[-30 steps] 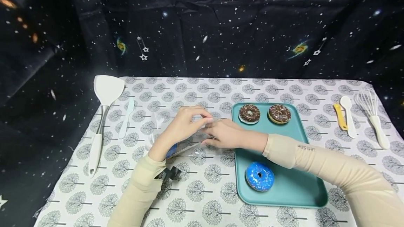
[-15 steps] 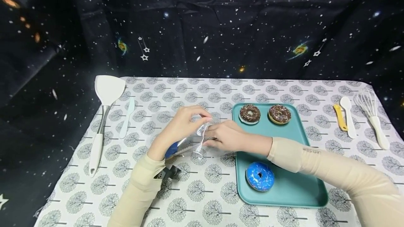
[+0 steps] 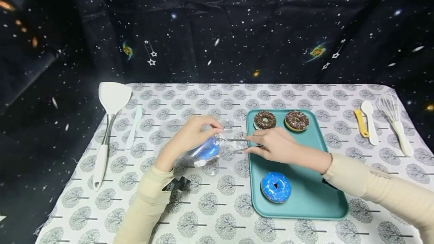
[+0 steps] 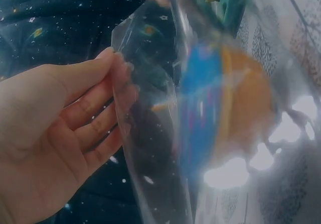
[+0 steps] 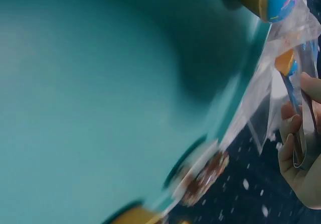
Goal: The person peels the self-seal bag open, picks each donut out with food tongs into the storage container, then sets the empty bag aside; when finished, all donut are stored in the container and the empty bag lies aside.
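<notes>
Clear bag (image 3: 217, 149) holds blue donut (image 3: 206, 148); hands grip bag.

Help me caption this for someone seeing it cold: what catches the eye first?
Mid-table, the left hand and right hand stretch a clear plastic bag holding a blue donut. Right of it, a teal tray carries another blue-glazed donut near the front and two chocolate donuts at the back.
</notes>
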A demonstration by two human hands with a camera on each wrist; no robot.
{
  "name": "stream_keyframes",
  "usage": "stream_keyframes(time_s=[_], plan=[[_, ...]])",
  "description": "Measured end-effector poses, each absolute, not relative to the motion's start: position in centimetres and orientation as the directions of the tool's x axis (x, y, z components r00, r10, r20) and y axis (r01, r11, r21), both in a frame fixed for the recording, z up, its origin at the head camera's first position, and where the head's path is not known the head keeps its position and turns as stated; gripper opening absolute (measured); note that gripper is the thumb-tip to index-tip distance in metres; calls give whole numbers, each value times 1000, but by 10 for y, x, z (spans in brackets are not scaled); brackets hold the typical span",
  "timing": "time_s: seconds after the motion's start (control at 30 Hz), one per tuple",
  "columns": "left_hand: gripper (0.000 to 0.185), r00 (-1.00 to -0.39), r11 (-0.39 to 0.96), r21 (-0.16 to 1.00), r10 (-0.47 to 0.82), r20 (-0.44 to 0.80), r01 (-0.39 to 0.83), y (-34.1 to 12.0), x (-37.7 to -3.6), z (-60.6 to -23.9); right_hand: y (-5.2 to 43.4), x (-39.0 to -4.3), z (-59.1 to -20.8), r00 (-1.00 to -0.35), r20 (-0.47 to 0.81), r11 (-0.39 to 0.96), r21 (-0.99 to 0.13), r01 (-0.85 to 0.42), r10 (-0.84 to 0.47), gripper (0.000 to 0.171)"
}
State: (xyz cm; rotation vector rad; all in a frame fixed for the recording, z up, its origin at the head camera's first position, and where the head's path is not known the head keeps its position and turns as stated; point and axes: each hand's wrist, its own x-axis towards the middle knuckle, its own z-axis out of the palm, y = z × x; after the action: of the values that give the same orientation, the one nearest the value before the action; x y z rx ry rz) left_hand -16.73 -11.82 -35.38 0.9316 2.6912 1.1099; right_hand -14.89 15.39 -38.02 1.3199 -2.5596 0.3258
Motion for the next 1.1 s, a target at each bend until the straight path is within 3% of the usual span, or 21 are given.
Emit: stream_keyframes(time_s=[0.23, 0.4, 0.83, 1.1], plan=[[11, -819, 559, 657, 551, 161, 505, -122, -170, -355, 205, -138, -382, -603, 372, 621, -83, -779, -706, 35], [13, -810, 551, 654, 561, 169, 519, -123, -171, -357, 240, -125, -381, -662, 375, 654, -170, -738, -649, 36], [13, -793, 536, 647, 582, 183, 542, -118, -173, -359, 322, -81, -369, -791, 327, 756, -258, -602, -518, 34], [14, -808, 568, 654, 578, 117, 500, -116, -169, -362, 366, -56, -382, -880, 223, 841, -270, -468, -418, 32]])
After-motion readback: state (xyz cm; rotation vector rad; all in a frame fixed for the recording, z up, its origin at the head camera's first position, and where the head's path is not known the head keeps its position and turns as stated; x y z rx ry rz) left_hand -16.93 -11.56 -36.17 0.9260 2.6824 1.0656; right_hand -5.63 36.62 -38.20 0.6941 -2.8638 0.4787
